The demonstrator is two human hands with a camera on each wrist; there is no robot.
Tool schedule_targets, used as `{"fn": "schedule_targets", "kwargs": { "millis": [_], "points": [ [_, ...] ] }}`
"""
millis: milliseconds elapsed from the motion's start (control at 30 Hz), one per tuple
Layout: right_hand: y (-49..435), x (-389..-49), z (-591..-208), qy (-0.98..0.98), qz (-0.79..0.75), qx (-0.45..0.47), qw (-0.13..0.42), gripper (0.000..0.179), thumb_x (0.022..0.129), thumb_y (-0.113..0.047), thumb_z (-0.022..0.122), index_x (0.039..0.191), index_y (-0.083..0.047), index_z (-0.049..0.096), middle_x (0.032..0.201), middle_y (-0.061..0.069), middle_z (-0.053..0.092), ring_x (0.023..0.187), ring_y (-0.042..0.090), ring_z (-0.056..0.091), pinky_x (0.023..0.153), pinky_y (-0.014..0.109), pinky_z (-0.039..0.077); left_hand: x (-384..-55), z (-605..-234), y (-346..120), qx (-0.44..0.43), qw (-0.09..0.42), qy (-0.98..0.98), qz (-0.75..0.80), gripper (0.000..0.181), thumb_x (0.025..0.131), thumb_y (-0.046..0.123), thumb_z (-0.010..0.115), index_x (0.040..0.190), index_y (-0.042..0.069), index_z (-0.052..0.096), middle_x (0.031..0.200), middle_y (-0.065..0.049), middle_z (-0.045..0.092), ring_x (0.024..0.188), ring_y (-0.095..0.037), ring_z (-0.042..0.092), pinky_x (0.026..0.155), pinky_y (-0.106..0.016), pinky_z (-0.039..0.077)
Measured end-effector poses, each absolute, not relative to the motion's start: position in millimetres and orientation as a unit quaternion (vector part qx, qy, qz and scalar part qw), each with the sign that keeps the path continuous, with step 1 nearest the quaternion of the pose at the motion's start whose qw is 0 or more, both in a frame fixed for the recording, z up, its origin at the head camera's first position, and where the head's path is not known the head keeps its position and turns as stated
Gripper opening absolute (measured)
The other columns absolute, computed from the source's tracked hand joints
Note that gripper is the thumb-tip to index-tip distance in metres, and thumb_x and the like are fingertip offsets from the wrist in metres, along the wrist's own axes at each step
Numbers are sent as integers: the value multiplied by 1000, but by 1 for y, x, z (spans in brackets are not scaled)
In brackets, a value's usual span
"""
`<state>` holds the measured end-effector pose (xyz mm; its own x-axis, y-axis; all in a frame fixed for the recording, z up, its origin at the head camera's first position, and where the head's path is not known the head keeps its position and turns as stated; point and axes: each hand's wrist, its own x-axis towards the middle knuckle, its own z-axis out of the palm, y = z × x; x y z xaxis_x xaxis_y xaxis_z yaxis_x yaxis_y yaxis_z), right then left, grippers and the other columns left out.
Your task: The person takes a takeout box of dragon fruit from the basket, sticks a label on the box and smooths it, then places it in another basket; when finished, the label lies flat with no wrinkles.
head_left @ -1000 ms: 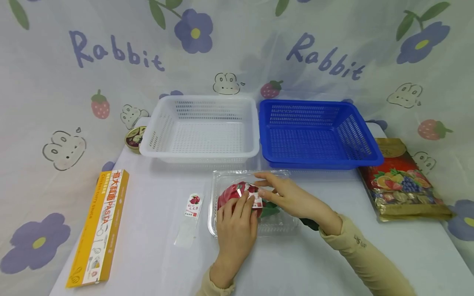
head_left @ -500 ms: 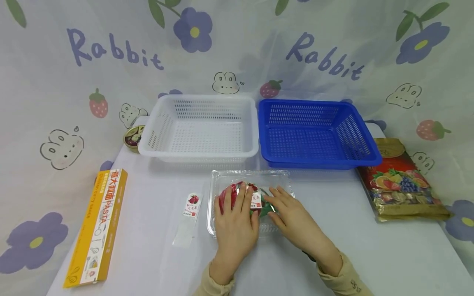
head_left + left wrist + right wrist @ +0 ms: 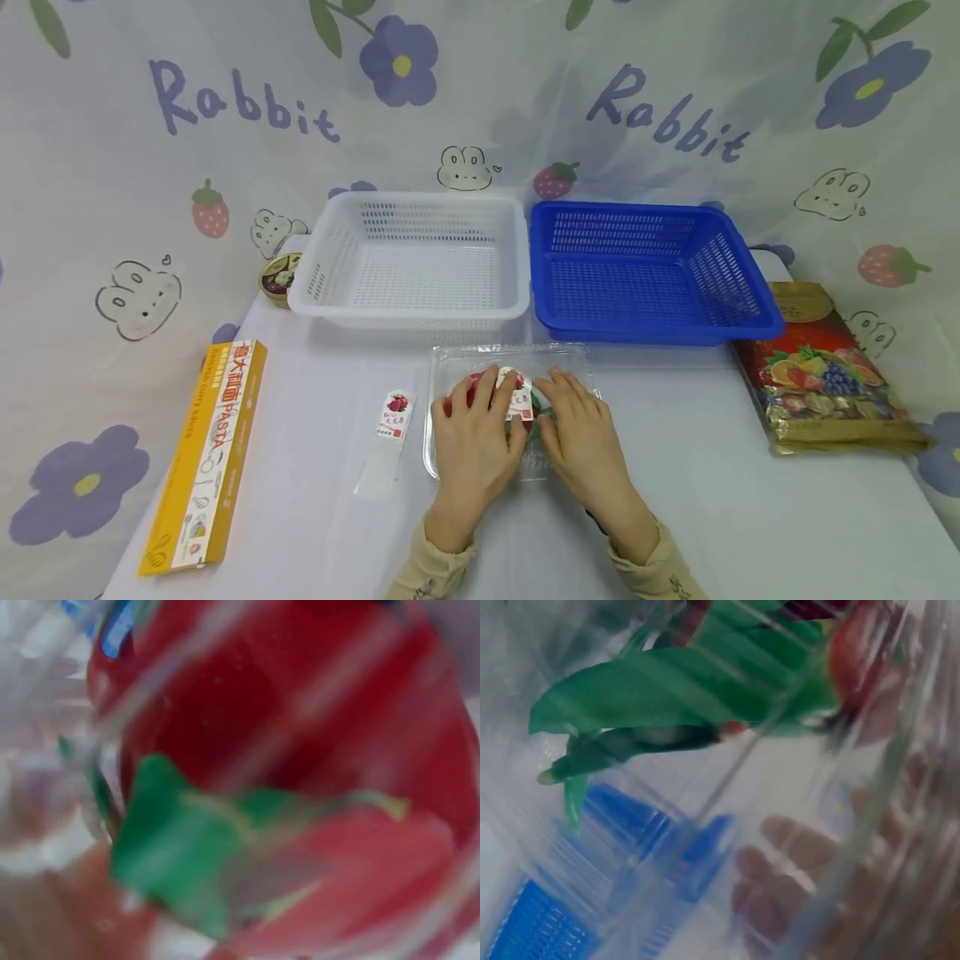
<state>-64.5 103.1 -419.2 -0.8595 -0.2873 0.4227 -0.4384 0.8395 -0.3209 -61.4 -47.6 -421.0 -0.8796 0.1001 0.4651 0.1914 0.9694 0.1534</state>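
Observation:
A clear plastic box [image 3: 459,357] stands on the table with a red dragon fruit [image 3: 285,712] inside. Green leaf-like tips [image 3: 682,690] of the fruit show through the wall in the right wrist view. A white label [image 3: 519,400] printed with dragon fruit sits on the lid. My left hand [image 3: 474,450] rests on the lid left of the label, fingers spread. Beside the label on the right, my right hand [image 3: 588,437] lies on the lid with its fingers extended. Both hands cover part of the fruit. The wrist views are blurred by the plastic.
A label strip [image 3: 394,417] lies left of the box. Behind stand a white basket [image 3: 408,312] and a blue basket [image 3: 660,329]. A yellow pasta box [image 3: 202,458] is at left, a red-gold bag [image 3: 817,367] at right, and a round tin [image 3: 278,277] behind left.
My right hand has moved from over the label down onto the right part of the lid, then slightly left. The label now lies flatter, and my left hand stays on the box.

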Motion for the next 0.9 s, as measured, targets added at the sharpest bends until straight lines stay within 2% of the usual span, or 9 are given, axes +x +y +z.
{"fn": "schedule_targets", "kwargs": {
  "millis": [167,267,400,467,567,633,733,833,900],
  "points": [
    [100,-67,-418,-952,162,192,173,35,92,-23,62,127,-21,63,135,18,59,122,40,56,88,56,47,-66,-420,-47,-59,230,-966,-101,44,84,34,55,127,27,63,128,0,60,109,-27,54,81,-46,40],
    [96,-70,-417,-958,149,188,160,37,93,-26,59,130,-27,61,137,16,57,118,38,57,86,53,46,-66,-420,-46,-19,202,-972,-118,46,86,35,55,131,28,60,135,-4,55,117,-31,50,90,-48,40],
    [90,-75,-417,-964,137,184,136,40,96,-31,52,136,-31,56,144,12,52,116,36,56,80,46,42,-65,-420,-47,38,164,-977,-132,45,90,39,54,135,33,56,150,-10,44,138,-40,36,110,-60,26],
    [87,-75,-417,-966,134,179,129,42,96,-33,51,138,-31,54,147,10,49,115,35,55,78,45,40,-64,-420,-49,50,154,-978,-130,44,92,40,53,135,35,56,153,-10,41,142,-44,30,112,-66,19],
    [86,-73,-419,-969,135,166,124,45,97,-37,51,140,-27,53,149,10,47,118,35,54,79,45,40,-63,-419,-52,55,151,-979,-129,43,93,42,54,135,38,55,153,-12,41,142,-47,30,111,-70,17],
    [86,-71,-420,-971,135,157,119,47,97,-39,50,141,-25,51,150,11,45,121,34,51,81,46,39,-62,-419,-56,60,147,-979,-130,44,92,46,55,135,40,55,152,-13,42,141,-48,31,110,-70,21],
    [88,-67,-421,-975,139,139,103,51,98,-42,49,144,-22,48,153,13,40,134,37,40,93,52,36,-60,-418,-63,67,138,-977,-151,50,88,54,58,136,41,53,152,-13,41,139,-50,33,109,-69,24],
    [93,-64,-422,-978,144,114,93,55,97,-47,49,145,-21,47,156,16,34,145,40,25,108,60,25,-60,-418,-71,68,111,-970,-203,61,84,61,60,140,40,49,156,-15,34,139,-50,32,110,-69,24],
    [97,-61,-422,-980,152,96,88,58,95,-50,50,145,-20,46,157,19,30,147,43,17,112,65,18,-60,-419,-77,67,92,-962,-250,67,83,61,62,143,38,46,157,-17,31,138,-52,32,109,-69,25]
  ]
}}
